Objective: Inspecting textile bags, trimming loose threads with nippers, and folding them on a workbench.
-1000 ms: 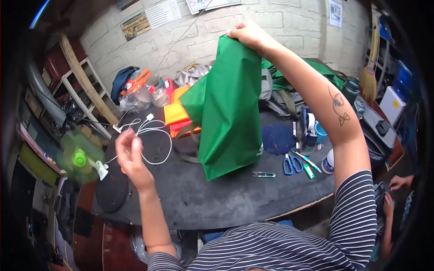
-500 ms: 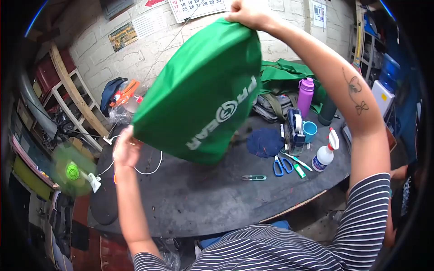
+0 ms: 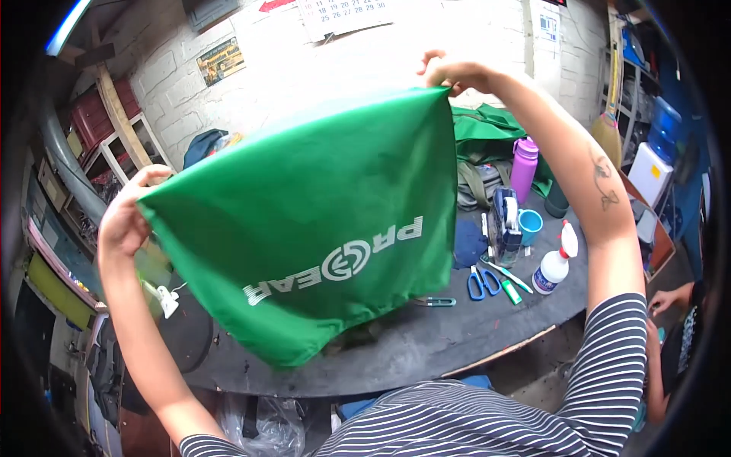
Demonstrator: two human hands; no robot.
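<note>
A green fabric bag point(image 3: 304, 206) with a pale upside-down print and a gathered lower edge hangs stretched between my hands, above the dark table. My left hand point(image 3: 131, 212) pinches its upper left corner. At the upper right corner, my right hand point(image 3: 457, 75) grips the cloth between thumb and fingers, raised in front of the white wall. The bag's lower edge dangles close to the tabletop and hides much of it.
On the dark table point(image 3: 449, 339) at right lie blue-handled scissors point(image 3: 484, 283), thread snips point(image 3: 435, 302), a tape dispenser point(image 3: 505, 221), a teal mug point(image 3: 531, 222), a spray bottle point(image 3: 553, 263) and a purple bottle point(image 3: 524, 169). A small fan point(image 3: 166, 299) stands left. Another person's hand point(image 3: 670, 301) shows far right.
The bag has swung from a tilted, bunched pose to spread wide and facing me. My left hand moved left and up; my right hand came down slightly to the right.
</note>
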